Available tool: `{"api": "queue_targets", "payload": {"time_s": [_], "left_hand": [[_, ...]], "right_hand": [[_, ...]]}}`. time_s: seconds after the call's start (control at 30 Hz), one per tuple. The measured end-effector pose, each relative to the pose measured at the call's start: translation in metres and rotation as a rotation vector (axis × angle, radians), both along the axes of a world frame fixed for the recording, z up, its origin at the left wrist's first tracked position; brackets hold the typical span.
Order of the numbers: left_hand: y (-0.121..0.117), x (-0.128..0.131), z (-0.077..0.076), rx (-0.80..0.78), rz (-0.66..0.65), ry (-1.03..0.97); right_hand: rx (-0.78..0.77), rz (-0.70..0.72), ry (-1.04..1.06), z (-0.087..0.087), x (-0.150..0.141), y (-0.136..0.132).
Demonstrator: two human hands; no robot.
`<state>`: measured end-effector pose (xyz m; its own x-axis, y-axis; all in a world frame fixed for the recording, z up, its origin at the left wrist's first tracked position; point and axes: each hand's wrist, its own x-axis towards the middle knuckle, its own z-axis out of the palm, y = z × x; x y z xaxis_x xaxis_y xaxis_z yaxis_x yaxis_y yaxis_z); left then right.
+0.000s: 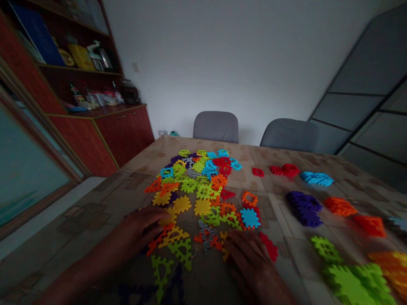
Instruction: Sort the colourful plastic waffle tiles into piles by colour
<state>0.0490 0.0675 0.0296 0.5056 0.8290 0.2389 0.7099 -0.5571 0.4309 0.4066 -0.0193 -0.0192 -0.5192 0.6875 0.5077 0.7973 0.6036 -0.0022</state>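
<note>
Yellow pieces (172, 217) are overlapped by the left hand (144, 224) at seven o'clock, right hand (249, 252) at five; finger grip cannot be told

I can't read any words, numbers or signs here. At the upper left of the frame, a bottle (76, 94) and some packets (110, 99) stand in the cupboard, but they are too small and blurry for me to read. The yellow box (82, 57) and the big blue board (37, 36) above them are too dark to read too. The glass door (30, 169) at the left edge has pale marks, and I can't tell if they are writing. I can't make out letters on my bright toy pieces (202, 207) either.
</note>
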Motion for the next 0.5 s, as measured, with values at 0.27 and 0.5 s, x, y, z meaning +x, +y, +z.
{"api": "queue_targets", "payload": {"time_s": [0.27,0.5], "left_hand": [[-0.02,-0.009,-0.028,0.05,0.187,0.36],[-0.013,-0.012,-0.036,0.118,0.12,0.327]], "right_hand": [[-0.184,0.082,-0.054,0.018,0.002,-0.003],[-0.338,0.036,0.181,0.04,0.01,-0.004]]}}
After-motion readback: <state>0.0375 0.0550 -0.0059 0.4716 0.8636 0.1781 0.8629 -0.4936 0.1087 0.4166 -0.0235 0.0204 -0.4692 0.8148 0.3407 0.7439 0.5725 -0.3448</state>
